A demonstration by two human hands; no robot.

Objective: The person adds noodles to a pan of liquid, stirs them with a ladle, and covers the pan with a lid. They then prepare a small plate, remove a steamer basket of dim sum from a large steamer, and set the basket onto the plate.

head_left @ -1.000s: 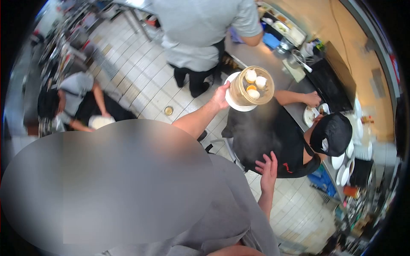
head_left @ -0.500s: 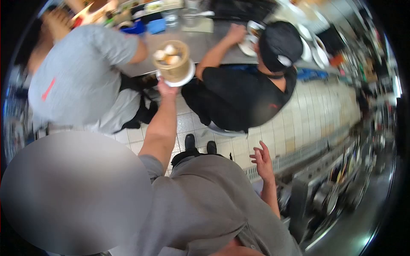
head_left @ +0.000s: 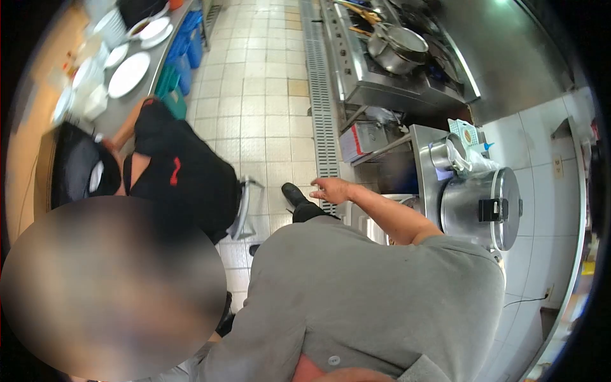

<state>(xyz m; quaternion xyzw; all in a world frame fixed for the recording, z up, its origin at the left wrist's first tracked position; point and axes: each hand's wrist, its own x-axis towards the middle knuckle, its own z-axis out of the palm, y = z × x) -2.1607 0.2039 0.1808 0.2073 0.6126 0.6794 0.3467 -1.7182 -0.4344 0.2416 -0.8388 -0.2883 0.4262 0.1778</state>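
Note:
My right hand (head_left: 332,190) hangs over the tiled floor, in front of my grey shirt, its fingers apart and nothing in them. Below it are my dark shoe (head_left: 294,194) and the slotted floor drain (head_left: 326,159). My left hand is out of view; a large blurred patch covers the lower left. Neither the bamboo steamer nor the plate under it shows here. To the right of my forearm stands a big lidded steel pot (head_left: 468,210), with a smaller steel pot (head_left: 440,154) beside it on a metal table.
A co-worker in a black shirt (head_left: 191,175) leans over the left counter, which holds white plates (head_left: 129,74). Blue bins (head_left: 184,57) and a green bin (head_left: 169,92) stand under it. On the right, a stove (head_left: 356,76) carries a saucepan (head_left: 391,58). A tiled aisle (head_left: 254,95) runs between.
I have turned right, toward the aisle and stove. My left hand, which held a plate with a bamboo steamer of buns, has left the view. The co-worker in grey is also gone from view.

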